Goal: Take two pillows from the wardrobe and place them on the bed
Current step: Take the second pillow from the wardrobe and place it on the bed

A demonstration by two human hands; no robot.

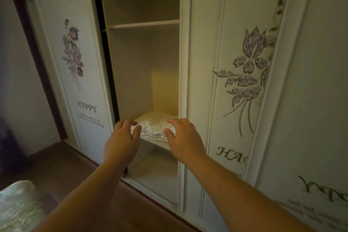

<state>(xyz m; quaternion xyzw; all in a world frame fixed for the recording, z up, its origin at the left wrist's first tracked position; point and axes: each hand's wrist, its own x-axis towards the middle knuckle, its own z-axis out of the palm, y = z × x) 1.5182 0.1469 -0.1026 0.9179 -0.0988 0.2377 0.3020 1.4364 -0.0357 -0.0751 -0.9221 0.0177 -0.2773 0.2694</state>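
Observation:
A white pillow (153, 123) lies on a shelf inside the open wardrobe (143, 66). Both my arms reach toward it. My left hand (123, 140) hovers at the pillow's left corner with its fingers loosely curved and holding nothing. My right hand (181, 136) hovers at the pillow's right side, fingers spread and bent, empty too. Whether the fingertips touch the pillow I cannot tell. Below the shelf a pale rounded shape (150, 158) shows, possibly a second pillow, partly hidden by my left hand.
Sliding doors with purple flower prints stand on the left (75, 62) and right (244, 81) of the opening. An upper shelf (143, 24) is bare. A corner of the bed (17, 205) sits at the bottom left, with dark floor (62, 164) between it and the wardrobe.

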